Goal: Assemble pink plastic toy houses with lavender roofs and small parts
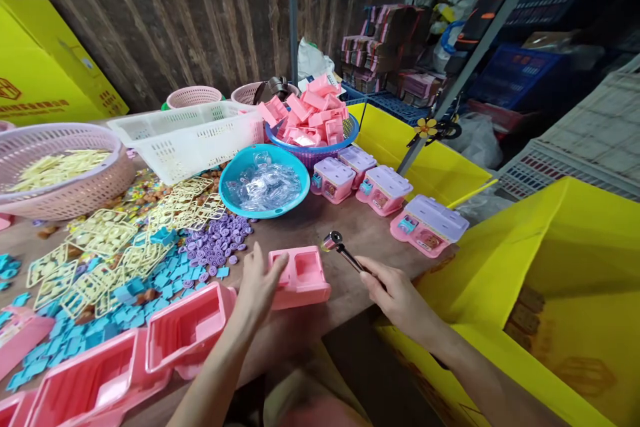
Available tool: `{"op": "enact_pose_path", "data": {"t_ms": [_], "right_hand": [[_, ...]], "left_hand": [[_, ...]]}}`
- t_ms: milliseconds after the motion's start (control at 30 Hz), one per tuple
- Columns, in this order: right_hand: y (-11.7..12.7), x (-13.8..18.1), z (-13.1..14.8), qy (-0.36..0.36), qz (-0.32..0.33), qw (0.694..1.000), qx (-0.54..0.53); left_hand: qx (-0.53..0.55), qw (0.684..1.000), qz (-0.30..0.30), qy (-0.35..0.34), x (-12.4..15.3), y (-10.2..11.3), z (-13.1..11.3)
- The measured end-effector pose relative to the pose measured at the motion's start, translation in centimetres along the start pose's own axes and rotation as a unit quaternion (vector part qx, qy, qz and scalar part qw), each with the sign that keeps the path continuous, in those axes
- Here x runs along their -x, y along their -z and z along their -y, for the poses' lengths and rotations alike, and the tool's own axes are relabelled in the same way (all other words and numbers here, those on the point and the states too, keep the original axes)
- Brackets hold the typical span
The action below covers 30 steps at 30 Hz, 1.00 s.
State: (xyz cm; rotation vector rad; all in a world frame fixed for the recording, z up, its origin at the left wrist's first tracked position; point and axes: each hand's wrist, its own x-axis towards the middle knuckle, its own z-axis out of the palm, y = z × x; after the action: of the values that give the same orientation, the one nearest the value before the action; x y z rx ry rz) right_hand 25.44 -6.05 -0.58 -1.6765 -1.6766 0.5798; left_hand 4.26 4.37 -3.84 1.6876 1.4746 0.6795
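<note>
My left hand (260,283) grips the left side of a pink plastic toy base (303,275) that lies on the wooden table (320,227) near its front edge. My right hand (395,293) is closed round the handle of a small metal hammer (339,245), whose head hovers just right of the pink base. Several finished pink toy houses with lilac roofs (385,190) stand in a row behind the hammer.
A turquoise bowl of clear plastic parts (264,180), a basket of pink parts (313,121), a white crate (190,137) and a pink basket of cream pieces (55,170) stand behind. Loose purple, blue and cream bits litter the left. Pink housings (185,330) lie front left. Yellow cartons (565,280) stand right.
</note>
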Motion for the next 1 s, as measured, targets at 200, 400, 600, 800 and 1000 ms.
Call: {"op": "enact_pose_path", "data": {"t_ms": [200, 400, 600, 800, 1000], "right_hand": [[-0.7, 0.2, -0.6, 0.029, 0.011, 1.0, 0.005], [0.2, -0.3, 1.0, 0.037, -0.024, 0.999, 0.018], [0.0, -0.7, 0.3, 0.055, -0.036, 0.996, 0.064], [1.1, -0.4, 0.9, 0.052, -0.023, 0.997, 0.058], [0.5, -0.1, 0.8, 0.077, 0.031, 0.994, 0.07]], "left_hand": [[-0.235, 0.968, 0.09, 0.006, 1.1, -0.6, -3.7], [-0.277, 0.948, 0.158, 0.002, -0.3, 0.3, -4.3], [-0.299, 0.94, 0.165, 0.027, -0.2, 0.2, -4.8], [-0.307, 0.936, 0.171, 0.016, -0.1, 0.2, -4.8], [-0.311, 0.935, 0.167, 0.013, 0.0, 0.2, -4.7]]}}
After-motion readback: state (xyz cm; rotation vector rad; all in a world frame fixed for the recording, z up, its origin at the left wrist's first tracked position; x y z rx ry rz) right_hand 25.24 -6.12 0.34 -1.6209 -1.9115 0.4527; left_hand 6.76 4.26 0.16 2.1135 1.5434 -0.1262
